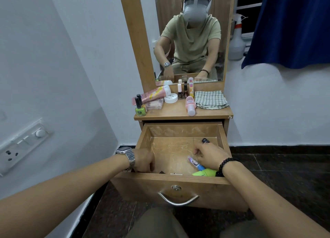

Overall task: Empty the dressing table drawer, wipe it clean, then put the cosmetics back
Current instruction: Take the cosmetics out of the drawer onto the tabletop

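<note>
Drawer: the drawer (pixel 180 184) stood pulled fully out below the table top, its scratched wooden floor mostly bare.
My left hand: my left hand (pixel 144 160), watch on the wrist, was down inside the drawer's near-left corner with the fingers curled downward; whether they had hold of anything I cannot tell, since the drawer front hid the fingertips.
My right hand: my right hand (pixel 209 155), bead bracelet on the wrist, was over the right side of the drawer, palm down, fingers loosely bent and reaching left; it seemed to grip nothing, though it lay just above a small printed tube (pixel 193 162).
Left in the drawer: the printed tube with its blue end lay slanted by my right hand; a green tube (pixel 205 172) lay at the near-right corner beside my wrist; a small dark item (pixel 205 140) sat toward the back right; another small dark piece (pixel 161 171) and a pale strip (pixel 175 174) showed along the near wall.
Table top: already up there were a pink tube (pixel 155 93), a white round jar (pixel 170 98), a green nail polish (pixel 140 107), a pink palette (pixel 155 104), a pink-and-white bottle (pixel 190 106) and several small upright bottles (pixel 185 92).
Cloth: a folded checked cloth (pixel 210 99) lay on the right of the table top, below the mirror (pixel 189 41).
</note>
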